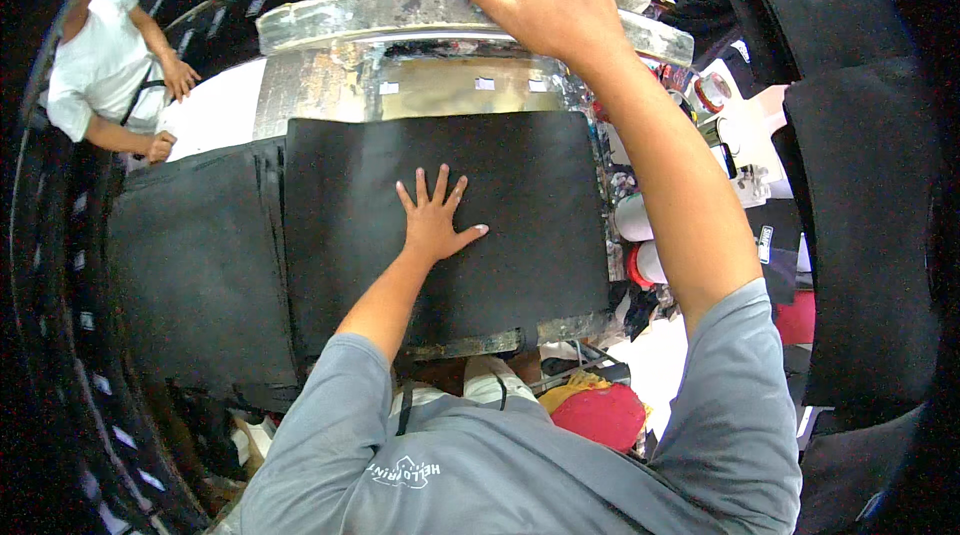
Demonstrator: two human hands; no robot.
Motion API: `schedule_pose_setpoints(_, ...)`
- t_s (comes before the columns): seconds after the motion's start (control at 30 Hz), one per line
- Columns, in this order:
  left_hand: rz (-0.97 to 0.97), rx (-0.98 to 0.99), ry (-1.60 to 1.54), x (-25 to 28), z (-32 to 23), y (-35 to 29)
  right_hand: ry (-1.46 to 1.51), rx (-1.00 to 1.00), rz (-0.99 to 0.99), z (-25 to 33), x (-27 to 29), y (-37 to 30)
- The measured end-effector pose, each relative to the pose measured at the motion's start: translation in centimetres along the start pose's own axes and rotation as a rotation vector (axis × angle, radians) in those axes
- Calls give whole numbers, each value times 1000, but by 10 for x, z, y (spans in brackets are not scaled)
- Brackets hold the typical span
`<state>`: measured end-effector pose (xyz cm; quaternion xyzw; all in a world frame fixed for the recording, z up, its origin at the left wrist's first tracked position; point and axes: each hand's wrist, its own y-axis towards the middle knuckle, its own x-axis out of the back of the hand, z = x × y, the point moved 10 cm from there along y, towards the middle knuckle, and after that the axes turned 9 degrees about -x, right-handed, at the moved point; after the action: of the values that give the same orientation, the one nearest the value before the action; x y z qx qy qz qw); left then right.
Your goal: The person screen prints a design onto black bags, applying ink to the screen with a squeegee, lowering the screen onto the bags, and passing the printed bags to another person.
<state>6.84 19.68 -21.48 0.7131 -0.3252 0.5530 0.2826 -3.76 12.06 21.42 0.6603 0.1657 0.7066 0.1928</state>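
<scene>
In the head view, a black sheet [510,275] lies flat on a paint-marked board [320,85] in front of the person, its left edge meeting or overlapping a stack of similar black material [200,265]. The left hand [433,225] rests palm down near the sheet's middle, its 5 fingers spread and pinching nothing. The right hand [555,0] reaches beyond the sheet to 2 stained, pale bars [430,13]; its thumb lies along the farther bar and its fingers bend over it, but I cannot tell how firmly they grip. The sheet looks light, soft and matt, so it probably creases or drags easily rather than breaks or slips; a hold at 2 near corners, or a flat palm as here, would likely suit it best. The bars look rigid and heavier, best taken around the edge. To the right of the board stand a white container [633,219] and, just below it, a white tub with a red rim [648,263]; the contents of both are hidden from this angle. At the left, a co-worker in a white top [80,85] has 2 hands at a white surface [215,110].
</scene>
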Motion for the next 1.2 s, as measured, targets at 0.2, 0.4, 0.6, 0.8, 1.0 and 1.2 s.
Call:
schedule_pose_setpoints(0.2,-15,-6,-13,4,13,49,9,-6,-35,-11,0,25)
schedule_pose_setpoints(0.4,-28,-13,-26,0,13,66,-5,-193,270,-11,-10,39)
schedule_pose_setpoints(0.6,-48,-42,-40,2,15,66,-2,-89,129,-12,-6,34)
schedule_pose_setpoints(0.8,-467,88,-948,137,49,21,-72,28,-130,-3,-3,0)
schedule_pose_setpoints(1.0,-623,-111,-2276,267,37,-81,78,78,226,1,-67,-84)
schedule_pose_setpoints(1.2,-504,723,-2180,62,54,-170,12,23,449,-2,-197,-210)
